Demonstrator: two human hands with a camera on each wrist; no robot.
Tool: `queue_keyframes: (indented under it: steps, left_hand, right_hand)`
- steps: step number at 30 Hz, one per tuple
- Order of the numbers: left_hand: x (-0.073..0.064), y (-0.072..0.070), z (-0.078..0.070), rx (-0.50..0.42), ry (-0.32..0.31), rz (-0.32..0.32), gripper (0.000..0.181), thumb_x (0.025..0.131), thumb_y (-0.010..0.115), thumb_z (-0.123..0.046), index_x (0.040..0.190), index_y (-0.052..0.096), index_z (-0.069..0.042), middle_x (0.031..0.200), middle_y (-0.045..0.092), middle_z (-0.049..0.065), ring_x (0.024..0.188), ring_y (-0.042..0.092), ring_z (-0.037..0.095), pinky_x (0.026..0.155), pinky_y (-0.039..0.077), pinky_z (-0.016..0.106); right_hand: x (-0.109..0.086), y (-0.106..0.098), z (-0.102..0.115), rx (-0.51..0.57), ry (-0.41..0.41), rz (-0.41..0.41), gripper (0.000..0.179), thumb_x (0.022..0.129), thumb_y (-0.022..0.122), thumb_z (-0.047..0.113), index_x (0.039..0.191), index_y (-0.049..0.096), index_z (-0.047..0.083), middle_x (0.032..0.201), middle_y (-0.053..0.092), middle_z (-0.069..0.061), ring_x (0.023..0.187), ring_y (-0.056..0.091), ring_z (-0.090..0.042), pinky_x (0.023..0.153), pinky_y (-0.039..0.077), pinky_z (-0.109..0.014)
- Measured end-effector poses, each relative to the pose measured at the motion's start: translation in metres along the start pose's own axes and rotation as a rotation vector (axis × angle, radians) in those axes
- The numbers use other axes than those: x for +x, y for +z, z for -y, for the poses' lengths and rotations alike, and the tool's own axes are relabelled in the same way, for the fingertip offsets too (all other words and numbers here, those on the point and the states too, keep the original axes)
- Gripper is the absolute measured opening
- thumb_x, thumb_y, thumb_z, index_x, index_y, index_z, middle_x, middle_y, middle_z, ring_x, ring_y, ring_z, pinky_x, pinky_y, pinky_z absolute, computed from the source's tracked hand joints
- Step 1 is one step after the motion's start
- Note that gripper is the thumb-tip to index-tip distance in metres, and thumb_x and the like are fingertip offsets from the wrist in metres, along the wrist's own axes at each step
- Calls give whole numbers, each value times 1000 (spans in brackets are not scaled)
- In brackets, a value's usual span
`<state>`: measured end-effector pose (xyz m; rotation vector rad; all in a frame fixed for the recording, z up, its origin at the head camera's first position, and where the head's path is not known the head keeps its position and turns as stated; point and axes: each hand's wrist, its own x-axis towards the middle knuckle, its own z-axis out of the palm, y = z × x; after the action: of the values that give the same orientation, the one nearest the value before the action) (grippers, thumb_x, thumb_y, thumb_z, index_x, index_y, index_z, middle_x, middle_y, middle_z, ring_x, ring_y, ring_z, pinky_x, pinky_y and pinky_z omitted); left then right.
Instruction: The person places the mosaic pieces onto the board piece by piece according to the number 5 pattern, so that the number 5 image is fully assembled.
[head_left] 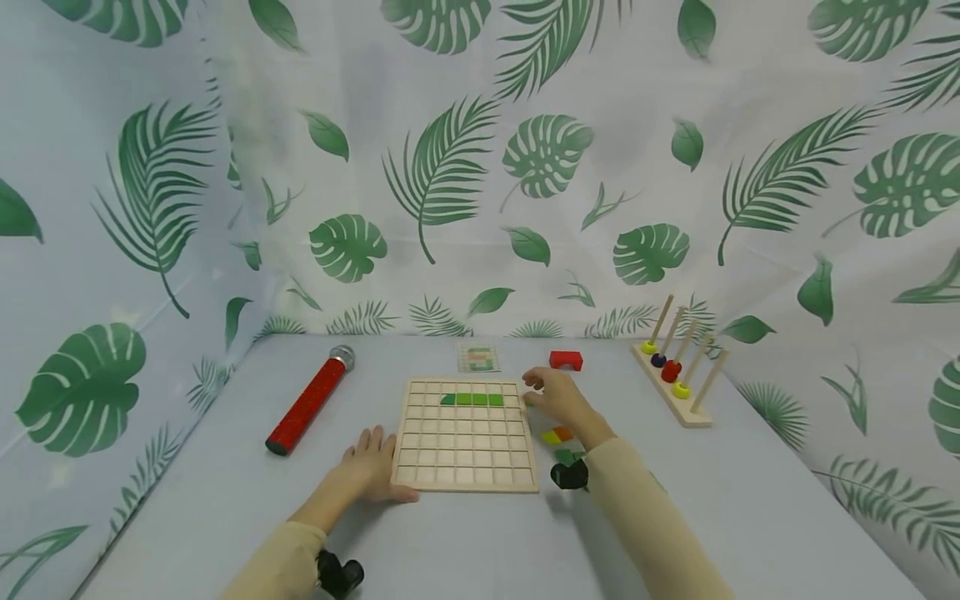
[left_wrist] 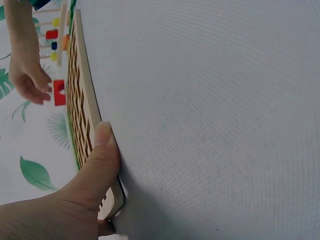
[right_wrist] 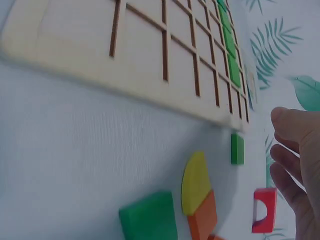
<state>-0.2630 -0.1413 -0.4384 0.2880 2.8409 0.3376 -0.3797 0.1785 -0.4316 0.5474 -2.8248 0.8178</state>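
A wooden grid board (head_left: 465, 457) lies flat on the table, with a row of several green pieces (head_left: 480, 400) in its cells near the back. My left hand (head_left: 362, 473) rests at the board's near left corner; the thumb lies along the front edge and the straight, spread fingers lie by the left side. Just off the board's back right corner hovers my right hand (head_left: 558, 396), fingers loosely bent, nothing visible in them. Below it in the right wrist view are a small green block (right_wrist: 237, 148), a yellow piece (right_wrist: 196, 185), an orange piece (right_wrist: 203, 218) and a larger green block (right_wrist: 150, 218).
A red microphone (head_left: 307, 407) lies to the left. Behind the board are a pattern card (head_left: 478, 358) and a red arch block (head_left: 566, 360). At the right stands a wooden peg rack (head_left: 688, 408) with coloured beads. Leaf-print cloth (head_left: 450, 275) hangs behind the table.
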Motion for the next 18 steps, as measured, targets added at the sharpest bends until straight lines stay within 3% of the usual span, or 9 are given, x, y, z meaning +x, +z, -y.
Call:
queue_keyframes:
  steps: [9, 18]
  left_hand:
    - [-2, -1, -2, 6, 11, -7, 100, 74, 73, -53, 140, 31, 11, 145, 21, 35, 134, 16, 51, 104, 21, 62]
    - [0, 0, -2, 3, -16, 31, 100, 77, 71, -54, 143, 28, 7, 148, 19, 32, 137, 13, 48, 107, 18, 60]
  right_hand:
    - [-17, -16, -23, -29, 21, 16, 26, 85, 69, 6, 109, 65, -2, 102, 66, -12, 95, 60, -29, 85, 50, -42]
    - [-31, -27, -39, -39, 172, 84, 29, 87, 68, 9, 114, 63, 2, 106, 64, -10, 95, 56, -26, 87, 49, -41]
